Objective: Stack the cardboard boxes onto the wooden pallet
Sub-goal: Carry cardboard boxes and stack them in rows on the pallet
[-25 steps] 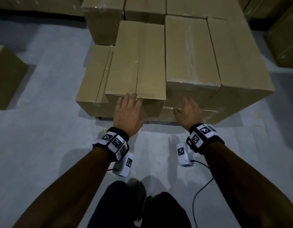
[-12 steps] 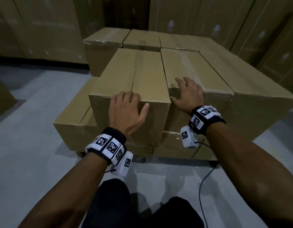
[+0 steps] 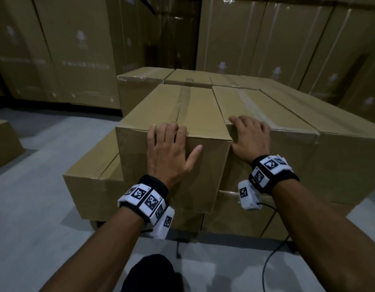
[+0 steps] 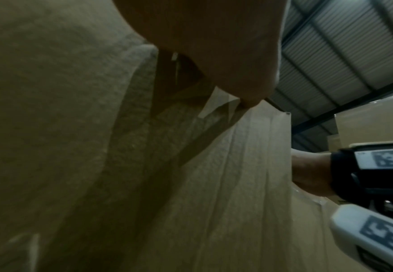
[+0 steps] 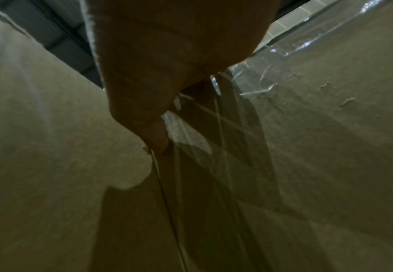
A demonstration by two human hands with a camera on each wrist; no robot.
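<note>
Cardboard box (image 3: 174, 131) unmoved; both hands' grip (fingers straight) still presses its front.

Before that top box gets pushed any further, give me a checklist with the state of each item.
1. Left hand flat on the near face of the top box, fingertips over its top edge: ok.
2. Right hand on the neighbouring box, thumb at the seam: ok.
3. Top box flush with that neighbour: not ok, its near face sticks out.
4. Support underneath: ok, it rests on the lower box.
5. Pallet condition: cannot tell, hidden under the stack.
6. Cable trails on the floor near the feet: not ok.
</note>
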